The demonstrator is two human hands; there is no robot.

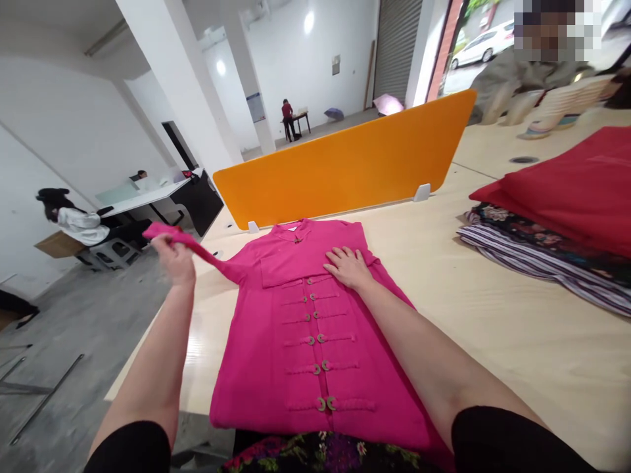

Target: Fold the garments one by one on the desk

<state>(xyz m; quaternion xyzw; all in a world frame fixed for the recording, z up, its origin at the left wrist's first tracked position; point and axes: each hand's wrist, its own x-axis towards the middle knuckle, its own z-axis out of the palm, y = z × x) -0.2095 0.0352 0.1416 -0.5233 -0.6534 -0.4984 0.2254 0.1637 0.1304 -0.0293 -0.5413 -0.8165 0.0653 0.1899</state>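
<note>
A bright pink shirt (276,328) lies front up on a pale wooden table (428,263), directly on the near side of an upright orange divider (340,164), its collar just short of the divider's base and its hem toward the wearer of the camera. Down its front run paired knotted fastenings (320,338) with metal pieces. One sleeve is folded flat across the chest, and the wearer's right hand (351,268) rests there palm down, fingers spread, gripping nothing. The left hand (175,259), out past the divider's left end, pinches the other sleeve (210,255) near its cuff and holds it raised off the table; that hand is a little blurred, so its exact finger placement is hard to make out. Nearer than the divider and to its right sits a stack of folded cloth: red (566,177) on top, dark floral (503,223) beneath, striped (522,263) at the bottom. Past the divider's right end are stacked cups (549,108) and another person (513,72) in a grey-green top
</note>
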